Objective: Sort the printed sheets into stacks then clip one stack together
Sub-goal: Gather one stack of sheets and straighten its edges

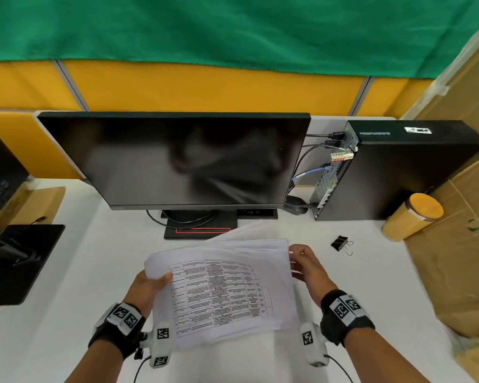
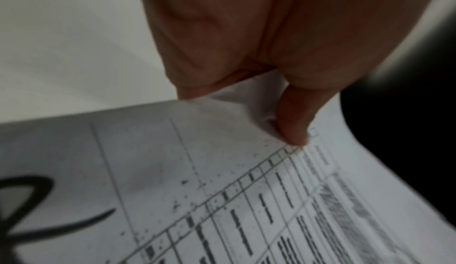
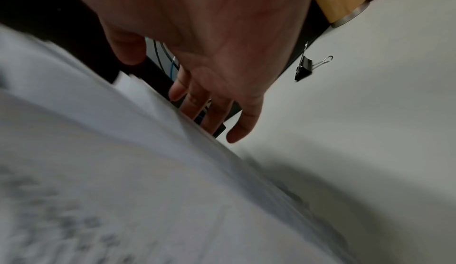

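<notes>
A stack of printed sheets (image 1: 221, 294) with a table of text on top is held above the white desk (image 1: 371, 272). My left hand (image 1: 161, 280) pinches its left edge, thumb (image 2: 293, 124) on the top sheet (image 2: 222, 200) and fingers underneath. My right hand (image 1: 302, 262) is at the stack's right edge, its fingers (image 3: 217, 116) nearly straight against the sheet edges (image 3: 111, 170) and its thumb above the paper. More sheets fan out behind the top one. A black binder clip (image 1: 340, 243) lies on the desk to the right of my right hand, untouched, and shows in the right wrist view (image 3: 304, 67).
A dark monitor (image 1: 177, 158) on a black stand (image 1: 199, 228) is just behind the sheets. A black computer case (image 1: 398, 167) with cables stands at the back right, a bamboo tumbler (image 1: 412, 221) beside it. Cardboard (image 1: 454, 258) lines the right side. A black base (image 1: 20, 261) sits on the left.
</notes>
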A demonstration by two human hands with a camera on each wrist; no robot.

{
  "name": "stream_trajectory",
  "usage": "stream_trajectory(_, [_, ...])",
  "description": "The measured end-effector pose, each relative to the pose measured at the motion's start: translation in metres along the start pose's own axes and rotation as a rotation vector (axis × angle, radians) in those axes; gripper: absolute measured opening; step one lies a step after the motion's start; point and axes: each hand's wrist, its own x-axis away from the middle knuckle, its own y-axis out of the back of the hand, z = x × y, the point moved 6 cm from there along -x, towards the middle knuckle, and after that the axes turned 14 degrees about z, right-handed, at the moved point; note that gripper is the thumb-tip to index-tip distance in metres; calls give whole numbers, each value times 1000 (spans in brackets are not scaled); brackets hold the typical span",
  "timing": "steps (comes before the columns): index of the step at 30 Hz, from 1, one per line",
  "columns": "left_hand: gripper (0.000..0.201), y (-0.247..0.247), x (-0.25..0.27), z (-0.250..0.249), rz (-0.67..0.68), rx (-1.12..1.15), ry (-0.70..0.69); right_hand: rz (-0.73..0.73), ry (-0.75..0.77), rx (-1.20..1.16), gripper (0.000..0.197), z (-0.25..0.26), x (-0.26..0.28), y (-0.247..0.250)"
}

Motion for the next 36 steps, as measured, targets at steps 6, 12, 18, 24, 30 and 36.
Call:
stream_trajectory(6, [31, 13, -10, 30, -170, -275, 153, 218, -216, 321, 58, -15, -7, -27])
stream_trajectory(12, [37, 14, -8, 47, -64, -201, 155, 160, -310, 510, 52, -48, -24, -23])
stream_trajectory(18, [37, 14, 5, 61, -19, 37, 133, 62, -120, 529, 25, -41, -36, -29])
stream_trajectory(24, [41, -7, 8, 21, -29, -215, -66, 17, -185, 340, 78, -57, -32, -24])
stream_trajectory(30, [34, -23, 22, -37, 46, -173, -221, 3, -181, -7, 70, -32, -9, -4])
stream_trajectory(36, [34, -40, 22, -90, 35, -127, -424, -171, 167, -17, 33, 37, 15, 12])
